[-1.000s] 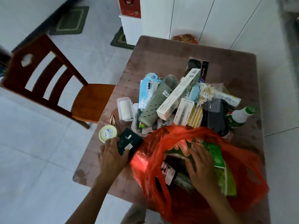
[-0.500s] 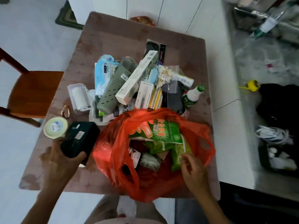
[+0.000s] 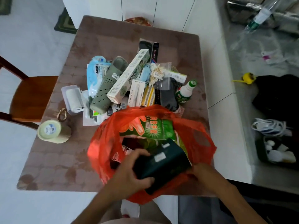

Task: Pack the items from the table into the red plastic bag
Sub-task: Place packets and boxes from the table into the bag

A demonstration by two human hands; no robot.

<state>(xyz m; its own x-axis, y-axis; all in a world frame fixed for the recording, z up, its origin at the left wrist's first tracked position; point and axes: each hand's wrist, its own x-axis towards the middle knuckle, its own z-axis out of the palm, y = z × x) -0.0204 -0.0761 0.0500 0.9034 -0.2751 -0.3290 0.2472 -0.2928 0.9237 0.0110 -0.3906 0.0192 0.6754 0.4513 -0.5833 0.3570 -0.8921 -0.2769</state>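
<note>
We grip the dark box (image 3: 161,162) in our left hand (image 3: 129,173), fingers curled round its near end, over the mouth of the red plastic bag (image 3: 103,143). Looks stiff and light; hold by the short edges. Our right hand (image 3: 205,173) is at the bag rim; grip unclear. A green packet (image 3: 155,128) is already inside. A pile remains on the surface (image 3: 56,159).

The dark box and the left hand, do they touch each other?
Touching. The head view shows the left hand gripping the dark box, with fingers curled over its near-left end, above the open red bag.
</note>
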